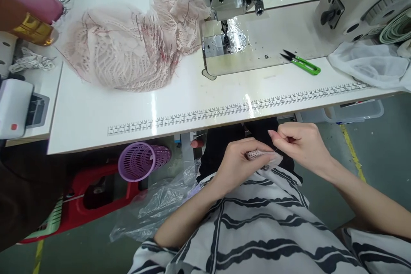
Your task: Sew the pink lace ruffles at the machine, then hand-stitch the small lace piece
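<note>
Over my lap, my left hand (242,158) is closed on a small piece of pale lace fabric (272,161), part of which hides inside the fingers. Close to its right side, my right hand (298,143) is curled in a pinch, apart from the left. A fine thread (276,149) seems to run from the fabric to the right fingers; it is barely visible. Above both hands, on the white table (86,107), stands a sewing machine (226,36). A heap of pale pink lace (118,51) with loose red threads lies left of its needle.
Green thread snips (302,63) lie on the machine bed. A printed ruler (205,113) runs along the table's front edge. White mesh cloth (369,64) sits at the right. Below are a purple basket (136,162), a red plastic stool (73,205) and clear plastic sheeting (160,209).
</note>
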Available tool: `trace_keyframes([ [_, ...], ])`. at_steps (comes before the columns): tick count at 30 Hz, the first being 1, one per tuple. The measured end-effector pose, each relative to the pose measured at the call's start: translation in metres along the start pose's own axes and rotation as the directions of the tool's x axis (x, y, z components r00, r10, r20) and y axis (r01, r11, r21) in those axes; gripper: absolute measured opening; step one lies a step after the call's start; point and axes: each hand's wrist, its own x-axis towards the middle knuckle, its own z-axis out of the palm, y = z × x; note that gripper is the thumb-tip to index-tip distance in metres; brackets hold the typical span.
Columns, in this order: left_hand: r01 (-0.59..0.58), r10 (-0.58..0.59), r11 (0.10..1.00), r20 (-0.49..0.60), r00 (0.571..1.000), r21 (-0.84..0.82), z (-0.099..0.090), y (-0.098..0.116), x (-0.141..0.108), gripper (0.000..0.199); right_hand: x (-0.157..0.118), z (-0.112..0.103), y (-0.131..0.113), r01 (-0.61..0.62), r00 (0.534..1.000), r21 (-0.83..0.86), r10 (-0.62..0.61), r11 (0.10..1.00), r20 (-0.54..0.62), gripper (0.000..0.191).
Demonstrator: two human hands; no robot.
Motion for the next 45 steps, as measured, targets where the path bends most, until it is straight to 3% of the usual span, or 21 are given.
trace_keyframes([
  [6, -0.001, 0.011, 0.995, -0.092, 0.996, 0.103, -0.007, -0.005, -0.001, 0.02, -0.001, 0.0, 0.007, -0.005, 1.0, -0.087, 0.003, 0.996, -0.021, 0.044],
  [9, 0.056, -0.05, 0.993, -0.059, 0.997, 0.102, -0.012, -0.006, -0.002, 0.019, -0.002, 0.0, 0.008, -0.056, 0.998, -0.058, 0.055, 0.997, -0.022, 0.045],
  [15, 0.128, -0.118, 0.988, -0.111, 0.987, 0.084, -0.016, -0.009, -0.002, 0.017, 0.0, -0.004, 0.009, -0.156, 0.983, 0.056, 0.149, 0.986, 0.104, 0.047],
  [24, 0.176, -0.187, 0.981, -0.149, 0.971, -0.079, -0.016, -0.012, -0.005, 0.023, -0.003, -0.003, 0.011, -0.182, 0.979, 0.094, 0.171, 0.979, 0.108, 0.048],
  [40, 0.264, -0.298, 0.921, -0.079, 0.951, -0.285, -0.018, -0.008, -0.003, 0.024, -0.005, 0.006, 0.014, -0.244, 0.962, 0.097, 0.227, 0.965, 0.153, 0.049],
  [45, 0.261, -0.298, 0.906, -0.064, 0.952, -0.334, -0.018, -0.009, -0.002, 0.024, -0.007, -0.003, 0.022, -0.3, 0.949, 0.176, 0.275, 0.937, 0.153, 0.027],
])
